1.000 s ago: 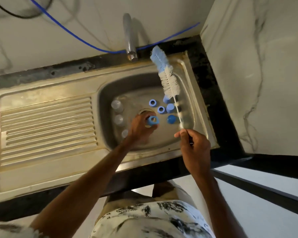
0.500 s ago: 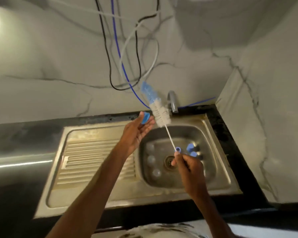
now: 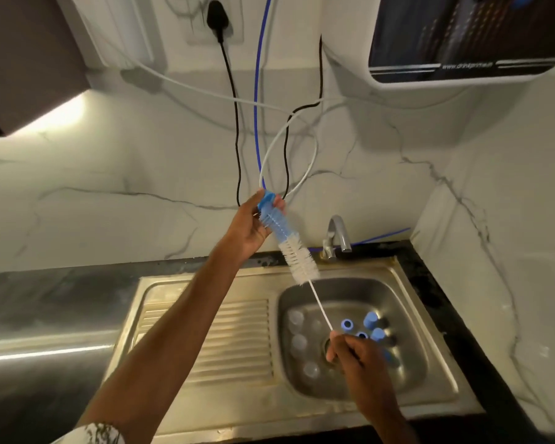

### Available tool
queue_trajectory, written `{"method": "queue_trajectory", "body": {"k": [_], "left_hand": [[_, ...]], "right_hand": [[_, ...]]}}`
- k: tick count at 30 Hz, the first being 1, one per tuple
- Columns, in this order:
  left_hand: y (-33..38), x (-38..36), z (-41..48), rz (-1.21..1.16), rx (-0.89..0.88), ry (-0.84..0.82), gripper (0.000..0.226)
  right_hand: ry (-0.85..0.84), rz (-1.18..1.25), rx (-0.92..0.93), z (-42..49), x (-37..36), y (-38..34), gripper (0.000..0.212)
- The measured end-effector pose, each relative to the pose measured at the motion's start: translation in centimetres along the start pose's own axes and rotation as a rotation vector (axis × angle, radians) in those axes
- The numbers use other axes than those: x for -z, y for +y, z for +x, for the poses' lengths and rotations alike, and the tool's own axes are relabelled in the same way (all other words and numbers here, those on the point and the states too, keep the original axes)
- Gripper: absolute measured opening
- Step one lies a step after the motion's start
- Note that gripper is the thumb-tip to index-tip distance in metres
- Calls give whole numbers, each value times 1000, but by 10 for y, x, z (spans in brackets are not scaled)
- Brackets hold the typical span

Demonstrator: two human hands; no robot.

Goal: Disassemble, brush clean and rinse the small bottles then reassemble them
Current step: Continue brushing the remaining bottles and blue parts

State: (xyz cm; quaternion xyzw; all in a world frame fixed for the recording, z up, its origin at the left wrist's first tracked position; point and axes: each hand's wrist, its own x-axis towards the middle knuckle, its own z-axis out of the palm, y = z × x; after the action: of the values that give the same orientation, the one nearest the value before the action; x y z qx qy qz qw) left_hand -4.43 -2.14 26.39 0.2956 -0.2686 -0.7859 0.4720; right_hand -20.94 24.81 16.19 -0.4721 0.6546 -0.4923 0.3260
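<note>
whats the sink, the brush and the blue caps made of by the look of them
sink: stainless steel, brushed, dull sheen with light streaks. brush: white and blue bristles, likely nylon, on a thin white stem, maybe coated wire. blue caps: probably moulded plastic, matte, evenly coloured.

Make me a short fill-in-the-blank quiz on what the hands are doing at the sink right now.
1. The left hand holds a blue ____ at the tip of the bottle brush.
2. The right hand pinches the brush's thin handle; its bristles are blue at the tip and ____ below.
3. The clear bottles stand in the ____ half of the sink.
Missing words: cap; white; left.
</note>
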Motion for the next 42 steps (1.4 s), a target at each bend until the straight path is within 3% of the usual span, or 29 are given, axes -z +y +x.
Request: {"method": "queue_trajectory", "body": {"k": [4,6,9,11,15,19,24,30,33,36,39,42], "left_hand": [[-6,-11,3,176,0,-80,49],[-12,-16,3,173,6,-75,47],[-21,-20,8,68,33,-87,48],[-22,-20,13,-6,37,-77,42],[-20,-16,25,-39,-5,-38,29],[-35,-16,27,-47,-34,-52,32],[-50,-22,28,-57,-2,-74,34],[-52,-29,26,-76,-18,-20,35],[-82,-33,21,7,43,0,37],[-83,-30,23,-10,29,23,36],[-73,-30,30,-20,51,-8,39],[-87,-44,26,38,71,29,32]], "right_hand": [[-3,88,-62,1,0,-15,47],[-17,231,-195,4,3,-23,46],[-206,464,-526,13,7,-35,42],[-328,594,-618,16,9,-38,38],[-277,590,-561,20,10,-31,21],[-238,522,-551,26,12,-37,29],[-438,940,-639,35,18,-55,31],[-526,1015,-658,36,29,-52,25],[-701,1262,-647,62,30,-51,17],[-760,1443,-663,70,35,-41,6],[-710,1409,-713,58,35,-37,22],[-466,938,-646,65,29,-57,23]]}}
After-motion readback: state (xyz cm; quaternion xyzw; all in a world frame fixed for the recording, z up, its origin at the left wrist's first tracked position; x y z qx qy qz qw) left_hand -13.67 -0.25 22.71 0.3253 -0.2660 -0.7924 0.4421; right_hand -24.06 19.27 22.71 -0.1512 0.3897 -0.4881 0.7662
